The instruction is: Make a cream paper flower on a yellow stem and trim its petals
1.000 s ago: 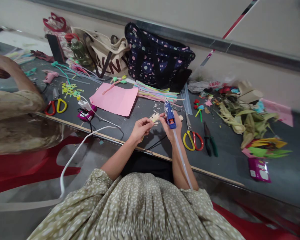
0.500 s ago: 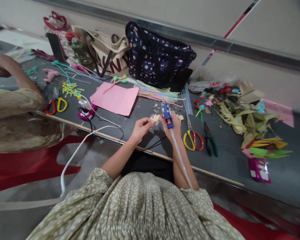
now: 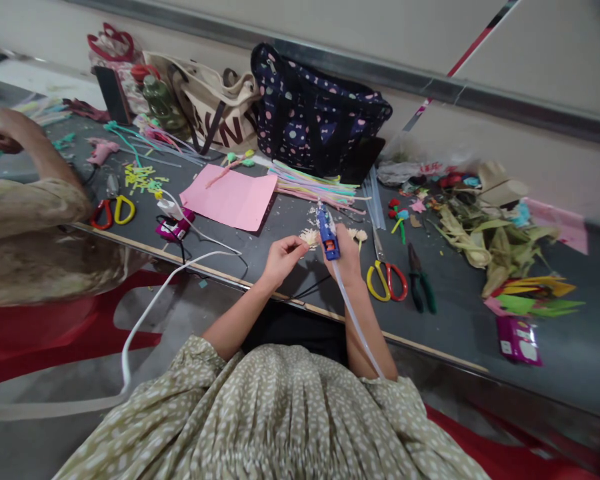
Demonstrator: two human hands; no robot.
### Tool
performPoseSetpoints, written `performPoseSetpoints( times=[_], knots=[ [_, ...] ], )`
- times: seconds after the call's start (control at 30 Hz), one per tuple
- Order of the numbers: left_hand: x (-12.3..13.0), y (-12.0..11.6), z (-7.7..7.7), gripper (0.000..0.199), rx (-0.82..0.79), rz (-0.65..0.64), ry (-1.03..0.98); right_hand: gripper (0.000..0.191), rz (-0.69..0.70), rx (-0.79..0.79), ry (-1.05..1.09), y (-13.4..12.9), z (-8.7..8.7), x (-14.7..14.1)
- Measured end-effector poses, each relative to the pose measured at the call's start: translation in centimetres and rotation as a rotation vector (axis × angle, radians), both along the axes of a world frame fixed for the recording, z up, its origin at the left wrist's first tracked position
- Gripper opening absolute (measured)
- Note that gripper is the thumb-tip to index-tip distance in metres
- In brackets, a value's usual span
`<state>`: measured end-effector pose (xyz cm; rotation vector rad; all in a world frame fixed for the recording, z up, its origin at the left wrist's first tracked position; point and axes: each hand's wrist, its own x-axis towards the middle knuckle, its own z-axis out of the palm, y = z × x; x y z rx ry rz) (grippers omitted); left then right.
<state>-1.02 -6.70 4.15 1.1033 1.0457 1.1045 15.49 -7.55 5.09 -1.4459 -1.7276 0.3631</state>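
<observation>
My right hand (image 3: 347, 253) is wrapped round a blue glue gun (image 3: 329, 233), its nozzle pointing away from me. A long clear glue stick (image 3: 353, 310) trails from its back end along my forearm. With thumb and fingertips, my left hand (image 3: 283, 258) pinches a small cream fringed flower (image 3: 309, 237) just left of the gun. Another cream flower (image 3: 360, 236) lies beyond my right hand, partly hidden by it. Scissors (image 3: 383, 277) with one yellow and one red handle lie to the right, beside green-handled pliers (image 3: 420, 283).
Pink paper (image 3: 233, 198), pastel pipe cleaners (image 3: 320, 185) and a dotted navy bag (image 3: 320, 110) stand or lie behind. Dried husks (image 3: 500, 250) are heaped at right. A white cable (image 3: 150, 310) crosses the table edge. Another person's arm (image 3: 40, 150) is at left.
My right hand has shifted the glue gun slightly left and its fingers have drawn away from the flower. My left hand stays nearly in place, pinching the flower.
</observation>
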Motion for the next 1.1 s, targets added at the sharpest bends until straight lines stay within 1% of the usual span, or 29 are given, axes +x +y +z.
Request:
performPoseSetpoints(
  times=[0.13,0.23,0.3,0.37,0.43,0.5,0.6,0.7,0.77,0.83,0.9,1.0,1.03,1.1],
  knots=[
    [0.0,-0.1,0.1,0.034,0.02,0.006,0.014,0.012,-0.001,0.02,-0.029,-0.1,-0.1,0.0],
    [0.0,-0.2,-0.1,0.034,0.016,0.002,-0.001,0.012,-0.005,0.024,-0.007,-0.2,0.1,-0.2],
    [-0.1,0.0,-0.5,0.034,0.006,0.004,-0.015,0.01,-0.017,0.038,0.062,-0.2,0.3,-0.3],
    [-0.4,0.5,-1.0,0.033,0.014,0.023,-0.031,0.012,-0.06,0.067,0.175,-0.1,0.4,-0.4],
    [-0.9,1.2,-1.5,0.03,0.067,0.095,-0.079,0.017,-0.14,0.096,0.312,0.2,0.3,-0.1],
    [-1.4,2.1,-1.8,0.026,0.136,0.18,-0.124,0.022,-0.223,0.093,0.438,0.7,-0.3,0.5],
    [-2.2,3.2,-1.8,0.023,0.222,0.269,-0.155,0.03,-0.247,-0.003,0.518,1.6,-2.1,1.4],
    [-2.6,3.8,-1.6,0.024,0.289,0.321,-0.17,0.033,-0.217,-0.16,0.471,2.2,-3.9,1.7],
    [-2.7,3.8,-1.4,0.026,0.314,0.35,-0.18,0.032,-0.18,-0.238,0.42,2.5,-4.5,1.5],
    [-2.8,3.4,-1.0,0.026,0.319,0.384,-0.208,0.032,-0.142,-0.259,0.39,2.8,-4.5,1.0],
    [-3.2,2.4,-0.2,0.025,0.296,0.419,-0.273,0.033,-0.094,-0.246,0.335,3.2,-4.1,0.2],
    [-4.7,0.3,1.9,0.024,0.261,0.484,-0.332,0.033,0.003,-0.232,0.19,4.2,-3.0,-1.7],
    [-5.4,-0.5,2.7,0.022,0.266,0.516,-0.325,0.033,0.037,-0.238,0.149,4.5,-2.6,-2.5],
    [-7.0,-2.0,4.1,0.018,0.314,0.537,-0.275,0.036,0.066,-0.249,0.088,5.4,-1.9,-4.6]
  ],
)
